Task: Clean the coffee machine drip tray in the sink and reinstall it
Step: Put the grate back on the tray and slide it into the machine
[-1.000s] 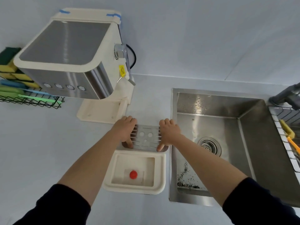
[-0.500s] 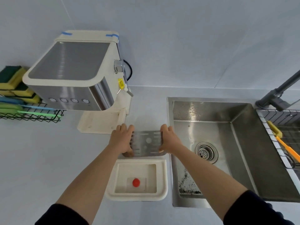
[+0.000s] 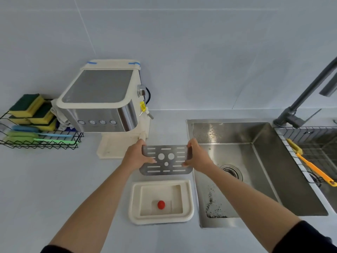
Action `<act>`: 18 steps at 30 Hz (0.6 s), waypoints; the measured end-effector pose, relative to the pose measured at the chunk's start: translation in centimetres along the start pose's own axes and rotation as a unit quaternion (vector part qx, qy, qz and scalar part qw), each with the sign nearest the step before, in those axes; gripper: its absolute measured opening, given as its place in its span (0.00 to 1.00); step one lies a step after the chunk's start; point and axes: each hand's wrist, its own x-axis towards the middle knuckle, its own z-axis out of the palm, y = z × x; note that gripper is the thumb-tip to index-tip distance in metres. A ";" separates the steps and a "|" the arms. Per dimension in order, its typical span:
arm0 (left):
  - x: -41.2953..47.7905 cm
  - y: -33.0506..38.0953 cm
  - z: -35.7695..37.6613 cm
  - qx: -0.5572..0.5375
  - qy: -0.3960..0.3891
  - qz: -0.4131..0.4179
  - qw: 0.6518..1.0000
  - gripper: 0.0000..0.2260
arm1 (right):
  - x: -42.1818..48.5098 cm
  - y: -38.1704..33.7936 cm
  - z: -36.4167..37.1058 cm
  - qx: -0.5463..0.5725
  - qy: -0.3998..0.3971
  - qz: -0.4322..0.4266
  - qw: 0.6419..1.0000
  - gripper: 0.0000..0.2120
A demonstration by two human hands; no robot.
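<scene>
A slotted metal grate is lifted off the counter, tilted toward me. My left hand grips its left edge and my right hand grips its right edge. Below it on the counter sits the cream drip tray with a red float inside. The cream and steel coffee machine stands at the back left, its base slot bare. To the right lies the steel sink, with dark coffee grounds at its near left corner.
A black wire rack holds sponges and brushes at far left. A dark faucet rises at the back right. Right of the sink, a drying rack carries an orange and yellow brush.
Both hands have lifted the grate from the counter and raised it, tilting its face toward me. The view has tipped upward.
</scene>
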 end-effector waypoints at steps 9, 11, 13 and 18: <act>-4.3 -3.2 1.2 0.030 -0.034 0.010 0.999 0.22 | -4.7 -0.4 1.6 -0.050 -0.059 0.008 0.997 0.28; -4.7 -4.2 1.7 0.051 -0.043 0.002 0.998 0.22 | -5.4 0.0 2.4 -0.053 -0.068 0.016 0.996 0.28; -5.1 -5.0 2.1 0.067 -0.051 -0.006 0.996 0.22 | -5.8 0.3 3.2 -0.065 -0.072 0.018 0.995 0.29; -5.9 -6.8 3.1 0.102 -0.070 -0.015 0.992 0.22 | -6.4 0.6 4.9 -0.097 -0.079 0.027 0.992 0.29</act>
